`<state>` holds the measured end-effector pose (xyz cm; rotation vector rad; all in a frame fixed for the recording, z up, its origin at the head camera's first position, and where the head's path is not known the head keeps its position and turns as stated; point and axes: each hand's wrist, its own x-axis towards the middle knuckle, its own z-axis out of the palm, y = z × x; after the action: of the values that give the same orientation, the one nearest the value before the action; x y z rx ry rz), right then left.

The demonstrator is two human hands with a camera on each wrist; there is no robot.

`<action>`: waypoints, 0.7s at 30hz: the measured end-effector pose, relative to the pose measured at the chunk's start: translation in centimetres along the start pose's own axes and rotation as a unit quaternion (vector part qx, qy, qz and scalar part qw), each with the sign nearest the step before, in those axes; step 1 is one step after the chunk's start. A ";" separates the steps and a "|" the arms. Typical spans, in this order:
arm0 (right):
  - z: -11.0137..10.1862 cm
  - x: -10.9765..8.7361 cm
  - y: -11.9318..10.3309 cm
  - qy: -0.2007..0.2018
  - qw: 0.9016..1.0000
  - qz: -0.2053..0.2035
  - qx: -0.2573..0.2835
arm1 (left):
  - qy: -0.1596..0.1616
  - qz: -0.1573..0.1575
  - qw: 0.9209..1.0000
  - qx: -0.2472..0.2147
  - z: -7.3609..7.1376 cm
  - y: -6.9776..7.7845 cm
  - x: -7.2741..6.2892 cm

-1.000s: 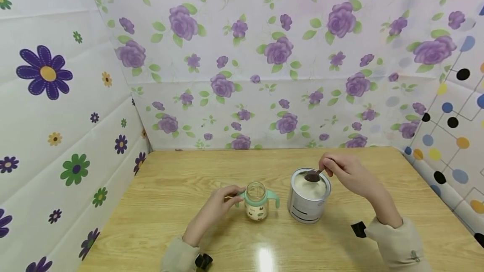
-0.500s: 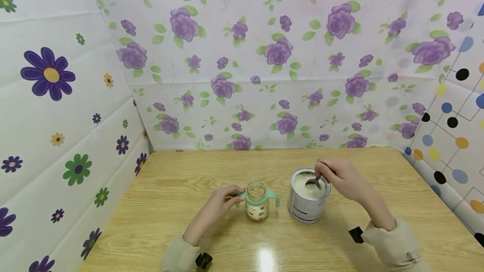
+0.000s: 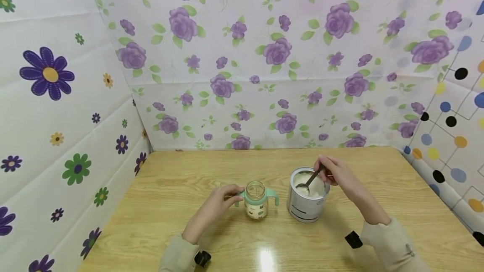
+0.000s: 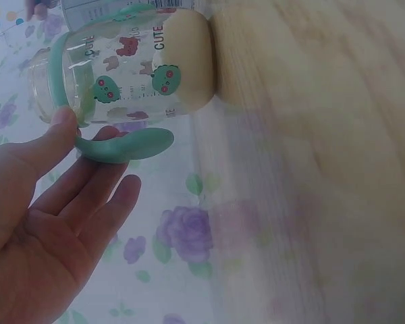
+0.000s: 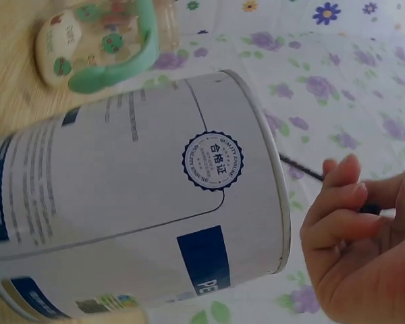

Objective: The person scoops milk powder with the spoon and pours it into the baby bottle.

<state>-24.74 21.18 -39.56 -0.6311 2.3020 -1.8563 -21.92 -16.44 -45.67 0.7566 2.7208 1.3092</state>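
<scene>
A clear baby bottle (image 3: 256,205) with a mint-green collar and two handles stands upright and lidless on the table, pale powder in its bottom. My left hand (image 3: 222,200) pinches its left handle (image 4: 131,145) between thumb and fingers. To the right of the bottle is an open milk powder can (image 3: 307,209), nearly full of cream powder (image 3: 302,179). My right hand (image 3: 334,173) grips a dark spoon (image 3: 311,178) by its handle, above the can's right rim. The spoon's bowl is down at the powder's surface. In the right wrist view the can's wall hides the bowl.
The wooden table (image 3: 181,175) carries the bottle and can near its middle. A rose-patterned sheet (image 3: 242,62) hangs behind it. Other patterned sheets line the left and right sides. Black wrist straps (image 3: 353,239) show at both sleeves.
The spoon has dipped from over the can into the powder, and its bowl has swung toward the can's left side. The left hand and bottle have stayed in place.
</scene>
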 end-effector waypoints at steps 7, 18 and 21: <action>-1.9 0.3 1.5 -0.024 0.978 0.089 0.187 | 0.002 0.004 1.000 0.000 -0.2 -0.1 0.0; -2.8 0.7 3.0 -0.065 0.934 0.075 0.343 | 0.004 0.016 1.000 -0.002 -0.1 -0.2 0.1; -2.8 0.8 3.1 -0.074 0.921 0.062 0.376 | 0.002 0.014 1.000 -0.005 -0.1 -0.2 0.0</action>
<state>-27.18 23.91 -41.73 -0.4630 1.3172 -2.2914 -22.08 -16.63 -45.73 0.7956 2.7142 1.3293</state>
